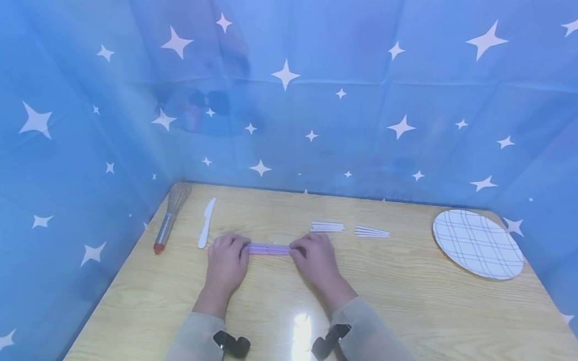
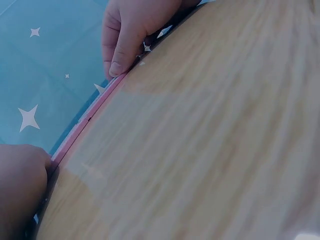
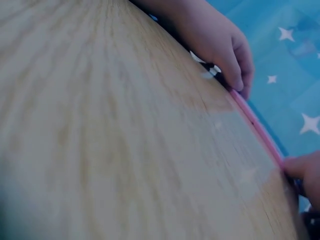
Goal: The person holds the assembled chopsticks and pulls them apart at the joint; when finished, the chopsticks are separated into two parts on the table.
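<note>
A narrow pink-purple bundle of thin sticks (image 1: 269, 249) lies crosswise on the table between both hands. Its left end is pinched by my left hand (image 1: 226, 262), its right end by my right hand (image 1: 320, 260). Seen from the left wrist, the pink sticks (image 2: 87, 120) are low against the tabletop, with a small dark mark near the middle and a paler layer behind. In the right wrist view, thumb and fingers of the left hand (image 3: 215, 47) meet at the far end of the sticks (image 3: 255, 122). The fingers hide both ends.
Two groups of thin white sticks, one (image 1: 328, 226) straight and one (image 1: 371, 232) fanned, lie beyond the right hand. A white plastic knife (image 1: 207, 223) and a whisk (image 1: 171, 218) are at left, a checked plate (image 1: 478, 243) at right. Starry blue curtains (image 1: 345, 122) border the table (image 1: 426, 310).
</note>
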Motion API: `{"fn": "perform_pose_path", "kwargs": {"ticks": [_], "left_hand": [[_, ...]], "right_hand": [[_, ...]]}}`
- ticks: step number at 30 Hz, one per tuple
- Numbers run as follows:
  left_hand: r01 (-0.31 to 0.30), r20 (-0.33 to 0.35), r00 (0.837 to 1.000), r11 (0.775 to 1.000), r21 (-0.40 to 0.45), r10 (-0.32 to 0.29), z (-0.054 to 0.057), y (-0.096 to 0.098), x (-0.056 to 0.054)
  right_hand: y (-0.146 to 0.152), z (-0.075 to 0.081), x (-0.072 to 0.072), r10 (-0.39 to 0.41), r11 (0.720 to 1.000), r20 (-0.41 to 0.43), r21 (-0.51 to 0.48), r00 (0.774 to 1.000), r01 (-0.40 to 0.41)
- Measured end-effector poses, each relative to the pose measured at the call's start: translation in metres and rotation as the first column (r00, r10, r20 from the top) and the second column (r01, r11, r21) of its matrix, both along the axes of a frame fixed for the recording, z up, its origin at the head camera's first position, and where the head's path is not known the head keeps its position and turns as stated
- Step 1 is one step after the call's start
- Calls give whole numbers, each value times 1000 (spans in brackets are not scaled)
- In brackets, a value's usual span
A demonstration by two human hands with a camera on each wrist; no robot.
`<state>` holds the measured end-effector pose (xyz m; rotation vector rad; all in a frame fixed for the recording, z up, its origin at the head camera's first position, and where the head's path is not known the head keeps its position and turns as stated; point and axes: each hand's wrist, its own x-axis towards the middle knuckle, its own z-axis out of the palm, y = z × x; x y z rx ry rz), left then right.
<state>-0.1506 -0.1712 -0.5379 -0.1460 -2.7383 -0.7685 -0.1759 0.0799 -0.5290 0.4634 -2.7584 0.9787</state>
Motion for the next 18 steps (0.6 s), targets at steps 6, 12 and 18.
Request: {"fn": "perform_pose_path", "kwargs": {"ticks": [6, 12, 18], "left_hand": [[11, -32, 999, 1000, 20, -10, -1, 2, 1], [42, -105, 994, 997, 61, -35, 1, 3, 3], [75, -263, 964, 992, 98, -46, -1, 3, 3]], "right_hand": [[2, 0, 1, -16, 1000, 56, -5, 998, 17], [4, -3, 5, -29, 997, 37, -67, 999, 32], [6, -6, 6, 0, 979, -16, -205, 1000, -3]]}}
